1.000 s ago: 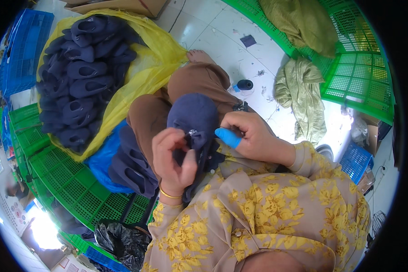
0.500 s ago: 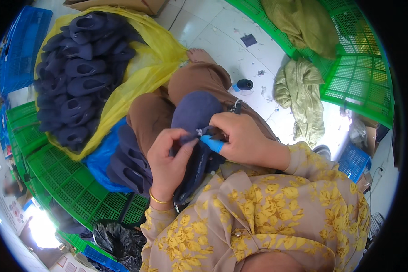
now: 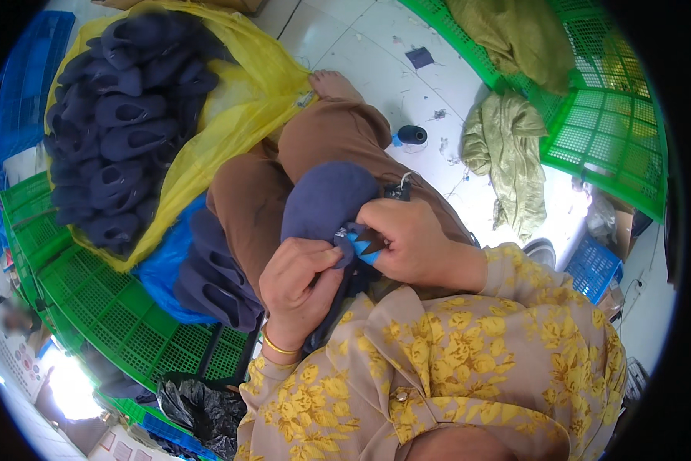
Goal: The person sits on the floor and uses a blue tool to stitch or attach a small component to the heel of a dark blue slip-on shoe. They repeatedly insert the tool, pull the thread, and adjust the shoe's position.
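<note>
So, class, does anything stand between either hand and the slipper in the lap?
Nothing visible blocks the left hand, whose bare fingers pinch the slipper's edge. The right hand is close against that edge, its thumb in a blue cover; a dark shape beside the thumb is too unclear to name.

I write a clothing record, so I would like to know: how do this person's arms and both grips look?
The left grip has no glove; a gold bangle circles the wrist. The right grip has a bright blue cover on the thumb. Both sleeves are long and beige, with yellow flowers.
</note>
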A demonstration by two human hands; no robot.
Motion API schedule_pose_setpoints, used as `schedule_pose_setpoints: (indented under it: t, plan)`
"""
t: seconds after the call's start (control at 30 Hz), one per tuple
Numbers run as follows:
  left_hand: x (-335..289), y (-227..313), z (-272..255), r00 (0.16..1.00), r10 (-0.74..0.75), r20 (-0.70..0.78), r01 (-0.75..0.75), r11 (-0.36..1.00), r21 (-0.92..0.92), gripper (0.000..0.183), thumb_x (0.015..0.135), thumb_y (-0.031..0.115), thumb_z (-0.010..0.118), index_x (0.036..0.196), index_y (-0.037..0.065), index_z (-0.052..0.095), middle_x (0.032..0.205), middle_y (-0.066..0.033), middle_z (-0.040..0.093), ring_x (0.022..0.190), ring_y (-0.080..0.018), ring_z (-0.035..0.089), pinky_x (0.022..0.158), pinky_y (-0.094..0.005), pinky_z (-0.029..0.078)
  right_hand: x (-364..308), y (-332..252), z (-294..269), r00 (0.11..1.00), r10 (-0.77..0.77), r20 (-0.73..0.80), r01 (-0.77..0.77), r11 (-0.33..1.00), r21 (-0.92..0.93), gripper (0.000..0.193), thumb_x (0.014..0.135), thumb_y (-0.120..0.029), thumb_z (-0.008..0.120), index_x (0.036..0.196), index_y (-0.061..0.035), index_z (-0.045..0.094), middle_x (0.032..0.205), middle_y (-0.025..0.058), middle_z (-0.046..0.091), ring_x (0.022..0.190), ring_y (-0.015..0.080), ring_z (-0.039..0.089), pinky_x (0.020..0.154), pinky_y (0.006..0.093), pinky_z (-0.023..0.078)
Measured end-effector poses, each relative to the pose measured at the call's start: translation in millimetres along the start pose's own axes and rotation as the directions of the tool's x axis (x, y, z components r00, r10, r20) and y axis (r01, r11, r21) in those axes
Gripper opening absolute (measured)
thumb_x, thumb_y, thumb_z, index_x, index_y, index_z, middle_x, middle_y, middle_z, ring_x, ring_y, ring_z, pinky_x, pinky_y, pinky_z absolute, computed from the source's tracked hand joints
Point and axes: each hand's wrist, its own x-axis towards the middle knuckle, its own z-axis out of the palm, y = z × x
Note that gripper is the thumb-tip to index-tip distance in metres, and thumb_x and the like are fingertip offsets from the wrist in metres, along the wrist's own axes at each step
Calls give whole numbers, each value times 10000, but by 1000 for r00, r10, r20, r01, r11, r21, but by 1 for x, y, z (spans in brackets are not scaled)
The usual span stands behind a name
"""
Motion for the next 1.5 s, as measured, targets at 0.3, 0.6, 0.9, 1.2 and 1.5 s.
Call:
schedule_pose_setpoints:
  t: [0.3,0.6,0.9,1.2,1.5]
  plan:
    - [-7,0,2,951,-265,-160,237,955,-176,286,733,-124,673,984,6,627,917,-85,619,743,-148,579,642,-238,451,1,0,-13,969,-197,149,192,980,47,188,723,-89,670,867,-90,549,760,69,522,639,297,556,548,381,446]
    - [-9,-11,-2,984,-165,-66,150,971,-186,419,723,-133,684,1109,-6,580,1101,-105,569,876,-125,560,750,-221,459,2,1,-9,956,-278,94,273,960,65,155,755,-85,656,851,-81,535,725,67,489,626,277,541,546,357,436]
    - [15,-6,-17,999,3,37,-8,987,158,509,742,-103,700,1217,38,582,1196,-121,573,884,-128,591,720,-229,487,23,-7,-14,899,382,214,-425,644,636,209,945,-165,627,784,-62,545,653,-47,465,581,23,378,507,232,298]
    - [53,-23,-21,987,127,103,-145,971,190,168,820,-70,647,959,15,689,963,-96,665,830,-212,635,734,-273,499,29,-19,-22,955,297,-16,-269,885,381,198,889,-205,692,988,-71,585,720,17,546,598,92,495,570,269,415]
    - [48,-25,6,926,-366,-91,330,903,-277,133,868,8,689,1000,-10,698,793,-62,656,684,-122,606,623,-244,478,24,-2,-9,998,65,10,-66,995,77,220,871,-107,640,1074,-59,570,921,119,631,736,261,619,648,353,485]
